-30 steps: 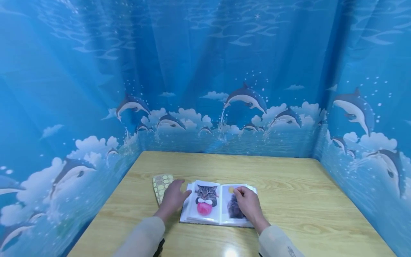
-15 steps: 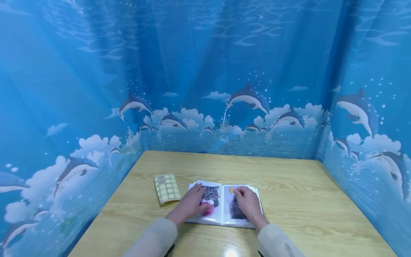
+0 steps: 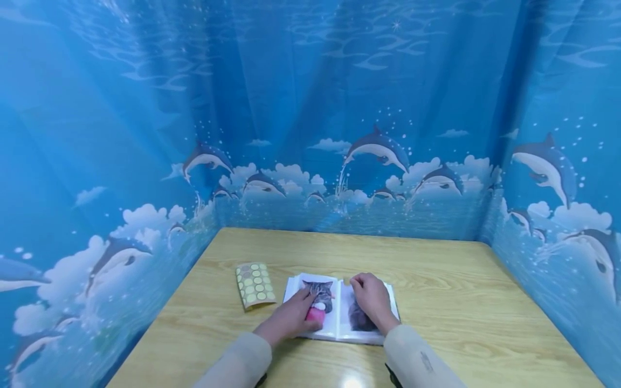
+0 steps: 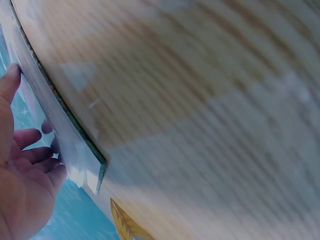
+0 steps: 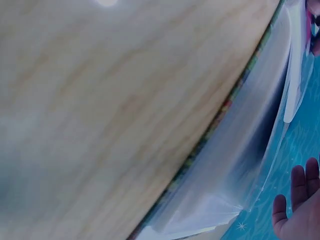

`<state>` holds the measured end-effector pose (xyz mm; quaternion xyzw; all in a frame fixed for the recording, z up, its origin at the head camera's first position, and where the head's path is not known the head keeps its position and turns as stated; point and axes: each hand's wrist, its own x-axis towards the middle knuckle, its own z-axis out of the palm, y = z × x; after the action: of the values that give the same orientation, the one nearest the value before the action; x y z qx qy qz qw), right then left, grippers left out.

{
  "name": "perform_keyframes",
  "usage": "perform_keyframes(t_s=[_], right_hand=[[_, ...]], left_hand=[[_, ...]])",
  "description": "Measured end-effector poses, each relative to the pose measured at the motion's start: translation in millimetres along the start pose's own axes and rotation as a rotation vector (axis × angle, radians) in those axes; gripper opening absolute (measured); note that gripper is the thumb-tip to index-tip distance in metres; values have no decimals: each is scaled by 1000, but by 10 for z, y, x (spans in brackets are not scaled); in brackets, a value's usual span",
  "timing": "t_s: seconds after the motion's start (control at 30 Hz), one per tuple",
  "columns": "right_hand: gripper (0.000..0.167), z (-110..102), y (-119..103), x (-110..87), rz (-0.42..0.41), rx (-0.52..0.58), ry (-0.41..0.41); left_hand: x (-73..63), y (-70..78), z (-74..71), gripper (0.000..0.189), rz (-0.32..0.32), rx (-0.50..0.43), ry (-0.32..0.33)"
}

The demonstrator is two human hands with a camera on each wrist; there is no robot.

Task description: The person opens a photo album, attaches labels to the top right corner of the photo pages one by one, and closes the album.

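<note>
A photo album (image 3: 338, 326) lies open on the table, with a cat picture on each of its two pages. My left hand (image 3: 288, 318) rests on the left page, its relaxed fingers over part of the cat with the pink ball; in the left wrist view those fingers touch the album's page (image 4: 80, 150). Over the upper part of the right page, my right hand (image 3: 374, 302) pinches a small round yellow sticker (image 3: 346, 281). The right wrist view shows some fingers of the right hand (image 5: 302, 212) beside the album's raised pages (image 5: 235, 145); the pinch is hidden there.
Left of the album lies a sheet of round yellow-green stickers (image 3: 255, 286), its near edge curled up. The wooden table (image 3: 466, 291) extends to the right and behind. A blue dolphin-print curtain (image 3: 291, 210) encloses the back and sides.
My left hand has moved right from beside the sticker sheet onto the left page. My right hand has shifted slightly up and left with the sticker. The sheet is now fully uncovered.
</note>
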<state>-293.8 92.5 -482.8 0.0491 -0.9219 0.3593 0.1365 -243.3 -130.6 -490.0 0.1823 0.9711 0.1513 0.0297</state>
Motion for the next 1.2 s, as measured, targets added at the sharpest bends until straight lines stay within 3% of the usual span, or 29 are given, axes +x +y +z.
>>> perform_keyframes(t_s=[0.3,0.7,1.2], right_hand=[[14,115,-19,146,-19,-34,-22],[14,291,-57,282,-148,-175,-20],[17,407,-60,308,-206,-331,-25]], left_hand=[[-29,-35,65,87,-19,-28,-8],[-14,-67,80,90,-54,-85,-27],[-24,5,34,88,-72,-84,-39]])
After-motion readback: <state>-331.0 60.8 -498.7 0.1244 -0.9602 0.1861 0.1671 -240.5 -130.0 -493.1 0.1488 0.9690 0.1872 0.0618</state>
